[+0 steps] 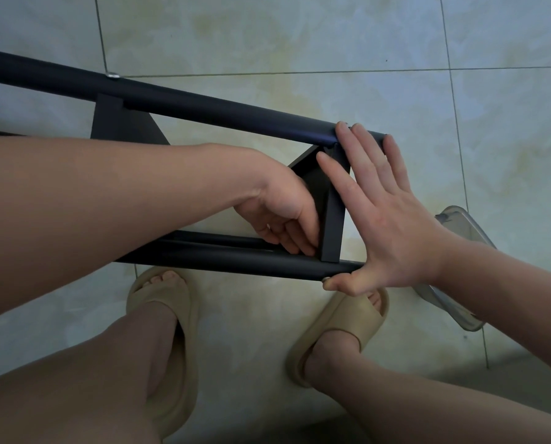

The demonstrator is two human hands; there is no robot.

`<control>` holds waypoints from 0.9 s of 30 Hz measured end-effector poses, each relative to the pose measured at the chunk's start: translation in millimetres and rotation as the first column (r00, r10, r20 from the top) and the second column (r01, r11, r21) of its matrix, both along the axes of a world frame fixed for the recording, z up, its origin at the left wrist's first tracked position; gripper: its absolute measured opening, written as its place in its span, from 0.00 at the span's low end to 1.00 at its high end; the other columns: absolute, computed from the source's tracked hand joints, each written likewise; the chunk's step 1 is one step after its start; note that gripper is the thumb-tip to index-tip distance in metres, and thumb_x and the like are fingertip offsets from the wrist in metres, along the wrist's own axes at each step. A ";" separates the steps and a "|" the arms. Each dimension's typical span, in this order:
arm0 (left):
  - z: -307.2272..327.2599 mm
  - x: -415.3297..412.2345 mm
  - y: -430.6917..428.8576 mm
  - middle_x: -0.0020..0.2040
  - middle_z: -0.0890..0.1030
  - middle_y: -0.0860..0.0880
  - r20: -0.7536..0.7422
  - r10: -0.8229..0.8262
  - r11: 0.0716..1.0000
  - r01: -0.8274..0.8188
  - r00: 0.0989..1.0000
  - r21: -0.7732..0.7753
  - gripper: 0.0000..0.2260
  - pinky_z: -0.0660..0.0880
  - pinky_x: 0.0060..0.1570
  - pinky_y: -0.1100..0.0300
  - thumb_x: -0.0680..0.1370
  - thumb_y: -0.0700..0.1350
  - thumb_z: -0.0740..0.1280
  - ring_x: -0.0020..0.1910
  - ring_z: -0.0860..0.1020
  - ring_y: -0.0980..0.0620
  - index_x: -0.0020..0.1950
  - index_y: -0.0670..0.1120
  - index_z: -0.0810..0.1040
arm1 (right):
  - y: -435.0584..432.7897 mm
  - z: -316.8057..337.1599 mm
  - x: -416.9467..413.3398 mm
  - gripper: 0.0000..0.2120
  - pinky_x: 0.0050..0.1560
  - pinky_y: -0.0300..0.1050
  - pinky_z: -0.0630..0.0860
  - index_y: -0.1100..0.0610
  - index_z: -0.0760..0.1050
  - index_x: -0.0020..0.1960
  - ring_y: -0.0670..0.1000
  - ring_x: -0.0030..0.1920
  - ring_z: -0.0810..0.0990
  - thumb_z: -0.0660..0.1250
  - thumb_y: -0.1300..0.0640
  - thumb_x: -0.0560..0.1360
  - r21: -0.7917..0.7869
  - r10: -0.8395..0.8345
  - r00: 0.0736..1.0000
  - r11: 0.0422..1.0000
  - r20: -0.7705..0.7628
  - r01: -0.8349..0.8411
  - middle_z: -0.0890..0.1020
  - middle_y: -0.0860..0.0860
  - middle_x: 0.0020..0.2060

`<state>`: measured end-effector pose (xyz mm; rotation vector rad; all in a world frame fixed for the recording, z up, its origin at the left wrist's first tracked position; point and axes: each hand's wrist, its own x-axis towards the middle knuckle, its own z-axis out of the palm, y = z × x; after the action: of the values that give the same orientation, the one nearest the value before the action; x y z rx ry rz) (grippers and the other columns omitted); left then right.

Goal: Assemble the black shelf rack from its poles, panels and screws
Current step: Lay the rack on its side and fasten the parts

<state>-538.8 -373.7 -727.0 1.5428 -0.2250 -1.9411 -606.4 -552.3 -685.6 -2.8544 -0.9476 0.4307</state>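
knees over a matte black rack: round poles, flat panel.

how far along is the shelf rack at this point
Done: a far panel already sits against the upper pole, with a screw showing there. In hand: the left hand grips the near panel by the lower pole, while the right hand lies open across both pole ends. Left: probably fastening this near panel; the rest of the rack is out of view.
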 end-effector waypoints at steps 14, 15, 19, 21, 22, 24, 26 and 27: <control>2.5 -0.5 -1.6 0.40 0.84 0.51 -0.009 0.043 0.999 -0.043 0.999 0.006 0.04 0.71 0.53 0.59 0.78 0.39 0.68 0.45 0.80 0.53 0.48 0.46 0.82 | 0.5 -0.8 0.6 0.65 0.79 0.66 0.40 0.65 0.53 0.81 0.65 0.81 0.43 0.63 0.21 0.61 0.000 0.002 1.000 1.000 0.011 -0.002 0.48 0.67 0.80; 2.4 -0.6 -1.2 0.42 0.84 0.51 -0.007 0.045 0.999 -0.045 0.999 0.001 0.05 0.71 0.54 0.59 0.78 0.39 0.68 0.46 0.80 0.53 0.50 0.46 0.82 | 0.3 -0.8 0.7 0.65 0.78 0.67 0.40 0.65 0.53 0.81 0.65 0.81 0.43 0.63 0.21 0.61 0.001 0.002 1.000 1.000 0.011 -0.002 0.48 0.67 0.80; 2.0 1.1 5.0 0.51 0.86 0.52 0.002 0.031 0.999 -0.031 1.000 -0.032 0.09 0.71 0.63 0.53 0.78 0.43 0.68 0.56 0.81 0.52 0.58 0.48 0.83 | -1.0 -1.2 1.7 0.65 0.78 0.67 0.41 0.65 0.53 0.81 0.65 0.81 0.43 0.64 0.21 0.61 0.005 -0.001 1.000 1.000 0.011 0.001 0.48 0.67 0.80; 3.0 1.8 7.4 0.51 0.86 0.54 0.040 0.013 0.998 -0.010 0.999 -0.056 0.08 0.69 0.68 0.49 0.78 0.45 0.69 0.59 0.81 0.51 0.55 0.51 0.84 | -0.6 -1.4 1.8 0.65 0.79 0.66 0.40 0.65 0.53 0.81 0.65 0.81 0.43 0.64 0.21 0.61 0.007 -0.002 1.000 1.000 0.010 0.002 0.48 0.67 0.80; 3.8 2.4 7.3 0.51 0.86 0.54 0.069 0.003 0.998 0.002 0.998 -0.065 0.08 0.68 0.69 0.47 0.77 0.45 0.70 0.59 0.81 0.52 0.55 0.51 0.83 | -0.2 -1.5 1.6 0.65 0.79 0.66 0.40 0.65 0.53 0.81 0.65 0.81 0.43 0.64 0.21 0.61 0.009 -0.002 1.000 1.000 0.015 0.002 0.48 0.67 0.80; 5.0 3.1 5.9 0.51 0.86 0.54 0.103 -0.022 0.997 0.029 0.994 -0.070 0.10 0.67 0.70 0.45 0.76 0.44 0.72 0.58 0.81 0.53 0.57 0.51 0.83 | 0.4 -1.3 0.9 0.65 0.79 0.66 0.40 0.65 0.53 0.81 0.65 0.81 0.43 0.64 0.21 0.61 0.009 0.000 1.000 1.000 0.020 0.000 0.49 0.67 0.80; 5.6 2.8 4.7 0.50 0.86 0.53 0.092 -0.039 0.996 0.045 0.995 -0.072 0.09 0.67 0.71 0.44 0.76 0.43 0.71 0.57 0.82 0.53 0.56 0.50 0.83 | 0.5 -1.1 0.1 0.65 0.79 0.66 0.41 0.65 0.53 0.81 0.65 0.81 0.43 0.64 0.21 0.61 0.004 0.002 1.000 1.000 0.019 -0.002 0.49 0.67 0.80; 5.5 2.5 4.4 0.50 0.86 0.53 0.083 -0.035 0.996 0.041 0.996 -0.074 0.08 0.67 0.71 0.44 0.77 0.42 0.71 0.57 0.82 0.53 0.55 0.49 0.83 | 0.2 -1.1 0.0 0.65 0.79 0.67 0.41 0.65 0.53 0.81 0.65 0.81 0.43 0.64 0.21 0.61 0.001 0.002 1.000 1.000 0.019 -0.002 0.49 0.67 0.80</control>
<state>-536.3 -369.3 -721.5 1.5808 -0.3612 -1.8786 -606.4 -552.1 -686.7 -2.8621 -0.9540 0.4036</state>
